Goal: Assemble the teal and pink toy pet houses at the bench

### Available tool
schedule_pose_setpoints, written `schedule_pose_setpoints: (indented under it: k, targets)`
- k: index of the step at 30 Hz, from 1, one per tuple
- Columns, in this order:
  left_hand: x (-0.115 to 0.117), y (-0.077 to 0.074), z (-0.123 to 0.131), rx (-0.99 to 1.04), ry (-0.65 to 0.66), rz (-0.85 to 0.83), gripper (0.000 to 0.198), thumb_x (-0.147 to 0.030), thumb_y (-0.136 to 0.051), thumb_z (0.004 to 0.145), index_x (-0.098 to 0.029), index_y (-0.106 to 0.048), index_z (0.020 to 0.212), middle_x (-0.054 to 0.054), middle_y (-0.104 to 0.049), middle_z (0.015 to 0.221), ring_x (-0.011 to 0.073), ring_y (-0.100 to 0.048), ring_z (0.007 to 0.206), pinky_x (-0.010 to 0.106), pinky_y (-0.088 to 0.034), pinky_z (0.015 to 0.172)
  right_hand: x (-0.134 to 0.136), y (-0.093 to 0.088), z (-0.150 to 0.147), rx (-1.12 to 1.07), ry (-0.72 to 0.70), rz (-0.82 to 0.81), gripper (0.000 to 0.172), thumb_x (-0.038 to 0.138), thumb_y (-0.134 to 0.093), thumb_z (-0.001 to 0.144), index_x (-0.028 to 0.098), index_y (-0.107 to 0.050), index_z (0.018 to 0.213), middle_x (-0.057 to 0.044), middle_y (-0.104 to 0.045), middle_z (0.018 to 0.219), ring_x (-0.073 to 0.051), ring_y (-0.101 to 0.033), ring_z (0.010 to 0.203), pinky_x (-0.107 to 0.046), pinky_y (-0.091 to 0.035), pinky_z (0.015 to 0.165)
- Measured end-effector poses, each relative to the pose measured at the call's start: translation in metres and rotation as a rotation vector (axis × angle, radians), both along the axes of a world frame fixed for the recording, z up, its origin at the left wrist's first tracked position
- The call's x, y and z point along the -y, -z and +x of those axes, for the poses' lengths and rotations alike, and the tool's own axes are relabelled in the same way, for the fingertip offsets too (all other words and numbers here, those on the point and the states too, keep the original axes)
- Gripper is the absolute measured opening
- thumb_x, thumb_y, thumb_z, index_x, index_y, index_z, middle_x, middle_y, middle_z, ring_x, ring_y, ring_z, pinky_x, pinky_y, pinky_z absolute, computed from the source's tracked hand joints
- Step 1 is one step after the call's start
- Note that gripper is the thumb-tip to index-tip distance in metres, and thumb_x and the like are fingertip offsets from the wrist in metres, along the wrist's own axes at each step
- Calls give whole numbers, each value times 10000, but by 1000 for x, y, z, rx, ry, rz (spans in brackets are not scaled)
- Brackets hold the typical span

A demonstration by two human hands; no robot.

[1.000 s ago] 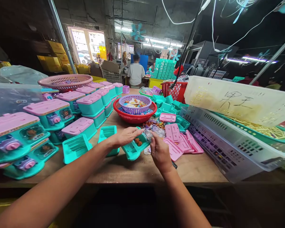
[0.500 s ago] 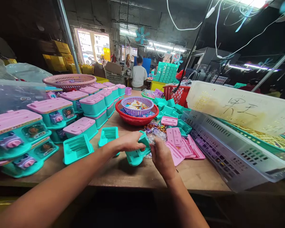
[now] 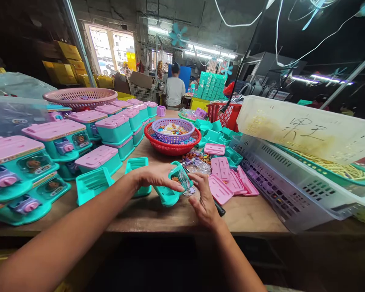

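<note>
My left hand (image 3: 159,176) is closed around a teal plastic toy box body (image 3: 167,196), tilted above the table. A small brown figure shows in the box's recess. A clear plastic cover (image 3: 185,180) stands at a slant against that recess. At the cover's right edge is my right hand (image 3: 204,198), its fingertips touching or very near it and its thumb spread apart. Just past the right hand lie pink lids (image 3: 220,188) and a pile of clear plastic pieces (image 3: 199,166). The end of a black object (image 3: 219,209) pokes out beneath my right wrist.
Stacked teal boxes with pink lids (image 3: 109,129) fill the left side, with an open teal box (image 3: 93,184) in front. A purple basket (image 3: 173,138) sits in a red basket (image 3: 152,142). Translucent crates (image 3: 280,186) border the right. A person (image 3: 174,89) sits farther back.
My right hand has loosened from a pinch, its thumb now apart. The box has turned in my left hand, showing the clear cover and the figure. The camera view has shifted slightly.
</note>
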State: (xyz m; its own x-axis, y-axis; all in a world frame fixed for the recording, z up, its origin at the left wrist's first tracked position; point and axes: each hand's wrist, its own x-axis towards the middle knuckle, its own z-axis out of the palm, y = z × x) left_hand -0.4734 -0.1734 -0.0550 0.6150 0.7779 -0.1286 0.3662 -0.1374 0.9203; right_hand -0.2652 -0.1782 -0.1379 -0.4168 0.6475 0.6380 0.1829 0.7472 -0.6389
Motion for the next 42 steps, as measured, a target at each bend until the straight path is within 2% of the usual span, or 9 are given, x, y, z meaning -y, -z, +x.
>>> schedule_pose_setpoints:
  k: [3,6,11,17,22,26,29,36,42]
  targets:
    - [4,1,-4,-6,-49,14,460,-486,-704,763,-160,-611,1074,39,-648,1014,188,-585,925,288,-475,809,2,2,-3,-151,-36,-278,520,430,-588,888,264,-393,1341,-103,-478,1301,-227,-534,1214,-398,-522,967]
    - [7,9,-11,-29,-63,14,505,-423,-729,746,-151,-585,1146,67,-636,1116,232,-582,1033,323,-484,868,1,6,-10,-157,-100,-392,577,374,-652,857,255,-398,1361,-99,-515,1332,-220,-543,1229,-378,-516,981]
    - [14,16,-20,9,-59,-24,515,-360,-725,769,-180,-557,1221,78,-616,1224,249,-559,1142,342,-470,951,1,0,-10,-65,-150,-313,584,356,-681,843,273,-448,1373,-76,-488,1398,-218,-501,1281,-388,-458,1054]
    - [30,11,-6,4,-145,1,379,-393,-719,795,-141,-640,1067,65,-690,1041,208,-616,973,316,-502,863,7,-8,-8,-54,-123,-162,497,326,-630,890,281,-494,1366,-74,-500,1401,-218,-445,1339,-434,-372,1128]
    - [39,12,-13,1,-149,33,360,-357,-726,795,-158,-650,1086,42,-711,1015,188,-638,915,287,-519,818,11,-14,-5,-8,-159,-202,528,371,-630,887,298,-481,1387,-79,-451,1446,-225,-422,1360,-373,-507,993]
    - [46,14,-16,-1,-175,40,362,-326,-777,741,-160,-662,1042,31,-719,968,189,-655,893,276,-528,798,14,-21,-4,18,-183,-133,559,331,-667,861,271,-485,1386,-88,-500,1392,-224,-466,1316,-406,-436,1073]
    - [50,16,-14,-22,-190,50,386,-317,-803,709,-146,-667,1027,43,-721,966,193,-660,870,275,-536,771,15,-24,-5,-1,-215,-139,544,313,-680,850,263,-503,1362,-88,-525,1354,-219,-517,1257,-407,-443,1060]
    - [53,22,-16,-50,-204,198,255,-316,-750,773,-128,-690,935,20,-692,839,117,-593,715,207,-494,666,18,-22,-9,10,-206,-122,545,277,-701,826,207,-542,1343,-126,-542,1310,-234,-540,1212,-411,-435,1051]
    - [53,20,-17,1,-223,157,251,-313,-745,780,-129,-690,940,33,-700,855,130,-608,733,219,-502,682,17,-23,-13,2,-139,-98,488,306,-676,852,209,-568,1318,-138,-544,1353,-250,-528,1253,-425,-433,1057]
